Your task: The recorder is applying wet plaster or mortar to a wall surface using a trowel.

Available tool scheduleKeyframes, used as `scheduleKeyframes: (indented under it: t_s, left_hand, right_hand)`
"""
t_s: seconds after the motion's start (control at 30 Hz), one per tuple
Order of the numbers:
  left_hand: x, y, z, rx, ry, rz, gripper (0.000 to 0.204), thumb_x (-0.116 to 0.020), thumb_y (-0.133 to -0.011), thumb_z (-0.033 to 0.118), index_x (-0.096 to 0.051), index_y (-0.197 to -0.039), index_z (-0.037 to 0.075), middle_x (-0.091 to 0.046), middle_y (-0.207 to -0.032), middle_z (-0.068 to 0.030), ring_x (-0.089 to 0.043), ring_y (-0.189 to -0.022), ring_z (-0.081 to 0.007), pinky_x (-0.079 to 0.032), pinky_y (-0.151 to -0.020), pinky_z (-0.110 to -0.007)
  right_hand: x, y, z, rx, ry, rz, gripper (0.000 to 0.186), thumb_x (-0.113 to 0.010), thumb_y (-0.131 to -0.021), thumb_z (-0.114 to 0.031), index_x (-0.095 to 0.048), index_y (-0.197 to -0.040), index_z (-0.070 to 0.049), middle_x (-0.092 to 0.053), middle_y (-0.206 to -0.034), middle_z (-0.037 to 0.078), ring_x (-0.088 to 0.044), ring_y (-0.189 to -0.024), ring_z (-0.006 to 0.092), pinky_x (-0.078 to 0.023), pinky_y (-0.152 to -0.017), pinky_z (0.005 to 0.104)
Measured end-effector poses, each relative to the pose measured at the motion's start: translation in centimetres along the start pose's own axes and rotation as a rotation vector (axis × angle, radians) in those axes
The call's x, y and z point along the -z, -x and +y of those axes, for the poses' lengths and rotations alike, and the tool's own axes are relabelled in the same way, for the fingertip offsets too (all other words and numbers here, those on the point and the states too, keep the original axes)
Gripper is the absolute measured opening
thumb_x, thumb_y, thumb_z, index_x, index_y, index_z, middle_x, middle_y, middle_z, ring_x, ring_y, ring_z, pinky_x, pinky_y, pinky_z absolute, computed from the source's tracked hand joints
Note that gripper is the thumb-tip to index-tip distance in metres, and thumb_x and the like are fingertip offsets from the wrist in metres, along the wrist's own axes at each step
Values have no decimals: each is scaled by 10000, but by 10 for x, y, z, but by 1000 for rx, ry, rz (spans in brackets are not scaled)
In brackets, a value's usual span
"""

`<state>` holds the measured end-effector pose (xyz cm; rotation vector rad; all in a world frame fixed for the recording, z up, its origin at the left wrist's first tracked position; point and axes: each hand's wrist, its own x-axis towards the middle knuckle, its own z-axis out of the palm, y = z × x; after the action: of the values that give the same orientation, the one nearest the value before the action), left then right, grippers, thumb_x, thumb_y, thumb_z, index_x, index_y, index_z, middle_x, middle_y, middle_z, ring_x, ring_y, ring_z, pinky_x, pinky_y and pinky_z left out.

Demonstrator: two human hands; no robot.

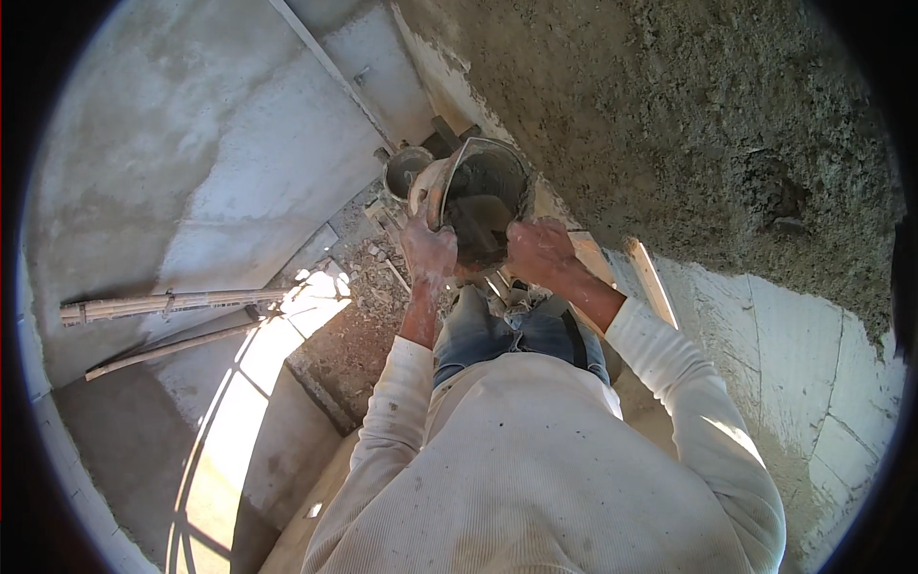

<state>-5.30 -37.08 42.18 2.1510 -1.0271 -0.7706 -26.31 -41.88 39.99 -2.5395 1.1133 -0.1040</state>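
Note:
In front of my body, I hold a mortar-smeared bucket (490,163) between both hands, its mouth tilted up toward me. Grey, wet-looking material lies inside it. My left hand (427,249) is closed on the near left side of its rim. On the near right side, my right hand (537,251) grips the edge with curled fingers. Both hands are dusted with pale residue. Just beyond the bucket, to the left, stands a second round container (406,169), coated grey inside.
A wall with rough wet plaster (669,124) rises at the right, with bare white blocks (784,354) below. Rubble (354,335) covers the floor at left. Bundled poles (172,304) lean by the left wall. A wooden board (652,282) stands near my right forearm.

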Motion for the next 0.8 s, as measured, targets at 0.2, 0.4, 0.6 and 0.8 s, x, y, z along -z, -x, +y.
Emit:
scheduleKeyframes:
  t_s: [0.2, 0.4, 0.6, 0.8]
  left_hand:
    - [2, 10, -5, 70, 151, 39, 612, -645, -792, 47, -604, -1399, -22, -736, -882, -221, -723, -811, -296, -556, -756, -415]
    - [25, 26, 10, -21, 22, -61, 655, -642, -786, 21, -577, -1438, -9, -749, -1035, -229, -737, -949, -307, -486, -1067, -361]
    - [33, 36, 3, -264, 265, 67, 565, -650, -815, 12, -621, -1380, -2, -747, -902, -131, -612, -719, -166, -514, -698, -335]
    - [32, 31, -22, -90, 354, 39, 507, -623, -831, -32, -637, -1337, -20, -706, -869, -37, -558, -721, -95, -480, -666, -283]
  right_hand:
    - [23, -6, -13, -299, -37, -165, 195, -711, -776, -179, -713, -867, -6, -729, -926, 236, -707, -964, 428, -535, -873, 524]
    - [33, -42, -2, -45, 107, 14, 155, -672, -791, -127, -704, -903, -24, -730, -947, 187, -706, -972, 366, -537, -875, 461]
    - [6, -29, 1, -254, -340, -286, 333, -681, -866, -231, -716, -1094, 10, -718, -1090, 248, -691, -1056, 380, -526, -948, 444]
    - [16, -3, -28, -229, -551, -317, 382, -710, -909, -267, -716, -1120, 51, -722, -976, 271, -720, -934, 363, -540, -832, 450]
